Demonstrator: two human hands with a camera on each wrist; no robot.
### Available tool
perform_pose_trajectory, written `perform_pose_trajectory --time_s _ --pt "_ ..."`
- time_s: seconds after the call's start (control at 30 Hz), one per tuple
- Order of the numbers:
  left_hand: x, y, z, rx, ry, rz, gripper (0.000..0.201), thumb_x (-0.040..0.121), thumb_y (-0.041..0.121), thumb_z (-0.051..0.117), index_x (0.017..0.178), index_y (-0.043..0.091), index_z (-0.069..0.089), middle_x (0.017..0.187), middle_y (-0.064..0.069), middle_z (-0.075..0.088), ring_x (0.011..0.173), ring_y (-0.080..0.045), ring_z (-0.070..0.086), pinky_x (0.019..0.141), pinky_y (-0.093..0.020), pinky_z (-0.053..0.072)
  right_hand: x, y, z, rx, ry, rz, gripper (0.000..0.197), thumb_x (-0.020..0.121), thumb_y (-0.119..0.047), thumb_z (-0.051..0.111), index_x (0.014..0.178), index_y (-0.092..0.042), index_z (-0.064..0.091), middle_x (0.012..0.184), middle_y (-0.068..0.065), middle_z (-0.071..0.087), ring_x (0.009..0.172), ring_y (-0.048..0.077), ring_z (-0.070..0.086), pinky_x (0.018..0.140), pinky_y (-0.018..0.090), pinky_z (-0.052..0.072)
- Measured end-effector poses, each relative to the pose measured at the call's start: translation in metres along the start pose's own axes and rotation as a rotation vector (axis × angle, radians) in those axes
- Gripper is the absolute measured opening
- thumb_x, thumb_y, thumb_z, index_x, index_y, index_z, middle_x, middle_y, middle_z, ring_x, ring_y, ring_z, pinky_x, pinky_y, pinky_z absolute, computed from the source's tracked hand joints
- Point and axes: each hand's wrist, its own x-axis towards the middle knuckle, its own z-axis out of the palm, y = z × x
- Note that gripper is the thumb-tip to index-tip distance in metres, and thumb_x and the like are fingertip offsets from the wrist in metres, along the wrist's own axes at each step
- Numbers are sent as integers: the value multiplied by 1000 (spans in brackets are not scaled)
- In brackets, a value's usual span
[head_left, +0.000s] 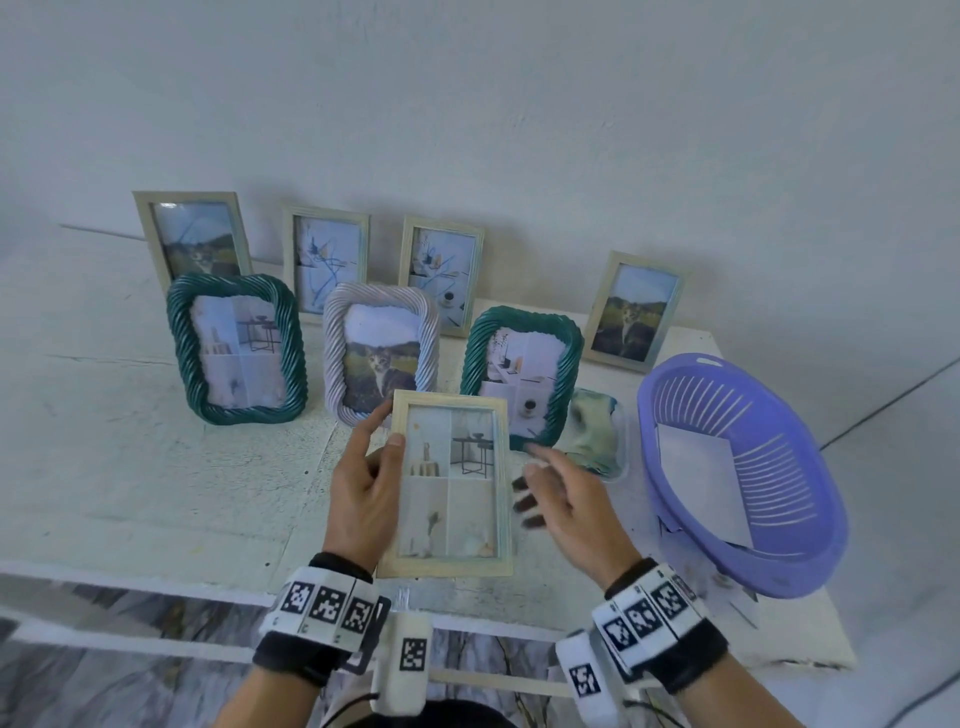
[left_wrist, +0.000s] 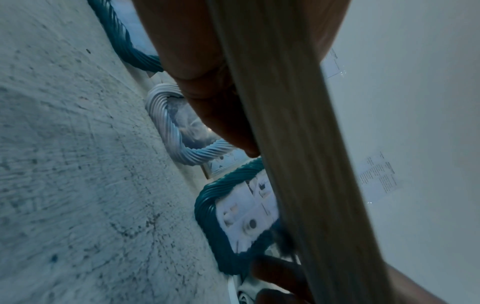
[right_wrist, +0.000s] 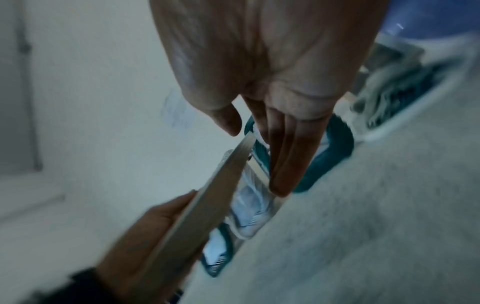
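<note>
A pale wooden photo frame (head_left: 449, 488) with a four-panel picture is held above the front of the white table (head_left: 156, 467), tilted up towards me. My left hand (head_left: 374, 467) grips its left side, thumb on the front edge and fingers behind. My right hand (head_left: 540, 483) hovers just right of the frame, fingers straight and loosely spread, holding nothing. The left wrist view shows the frame's edge (left_wrist: 298, 144) close up beside my fingers (left_wrist: 207, 92). In the right wrist view the open right hand (right_wrist: 272, 133) sits above the frame's edge (right_wrist: 221, 195).
Three twisted-rope frames stand mid-table: green (head_left: 236, 348), white (head_left: 382, 358), green (head_left: 522, 374). Several flat pale frames (head_left: 324, 260) lean against the wall behind. A purple slotted basket (head_left: 779, 467) holding a white sheet sits at the right, beside a clear container of cloth (head_left: 597, 431).
</note>
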Motion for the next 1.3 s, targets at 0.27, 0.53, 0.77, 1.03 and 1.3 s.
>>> perform_pose_trajectory --time_s 0.27,0.53,0.77,1.03,1.3 --pt "-3 8 19 -70 -107 -103 53 78 53 71 116 27 45 85 -9 70 68 -19 64 61 -32 51 -25 -30 4 602 -65 112 30 104 -28 38 126 -28 59 123 3 65 115 27 61 91 51 51" --pt "-6 25 25 -107 -437 -213 104 60 78 70 141 20 41 133 -12 56 120 -20 57 100 -51 46 -31 -55 16 320 -117 -143 39 99 -24 44 138 -29 50 120 -5 63 103 22 64 73 47 59" --pt "-9 42 26 -237 -427 -281 84 65 74 67 120 12 59 108 -5 69 104 -26 64 82 -43 51 -23 -47 22 -33 1 -247 47 90 -35 63 135 -36 49 105 -10 58 85 12 60 68 27 54" --pt "-5 39 23 -91 -322 -311 111 48 83 65 140 28 41 129 5 58 112 -7 58 89 -40 51 -15 -48 -7 -761 225 -399 24 87 -47 56 96 -28 68 72 -9 60 61 11 54 50 24 41" --pt "-8 63 28 -164 -279 -210 72 66 72 64 129 41 50 119 5 65 109 -15 63 89 -47 54 -19 -64 -13 470 171 148 29 98 -17 51 86 -21 77 76 6 71 64 19 63 55 32 51"
